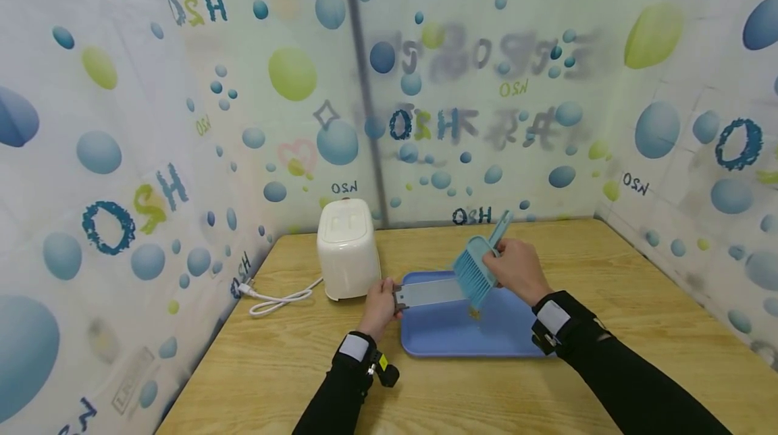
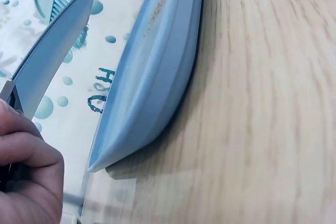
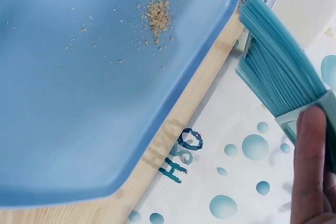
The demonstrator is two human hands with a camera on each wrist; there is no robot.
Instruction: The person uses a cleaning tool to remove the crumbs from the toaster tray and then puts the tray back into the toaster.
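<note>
My left hand grips the end of a flat, grey metal crumb tray, held above the left part of a blue plastic tray. My right hand holds a teal hand brush, its handle pointing up and its bristles down. In the head view the bristles overlap the far end of the crumb tray. Below them, a small heap of tan crumbs lies in the blue tray, with finer specks scattered around it.
A white toaster stands on the wooden table, behind my left hand. Its white cord lies looped to the left, plug near the table edge. Patterned curtains enclose the table at the back and sides.
</note>
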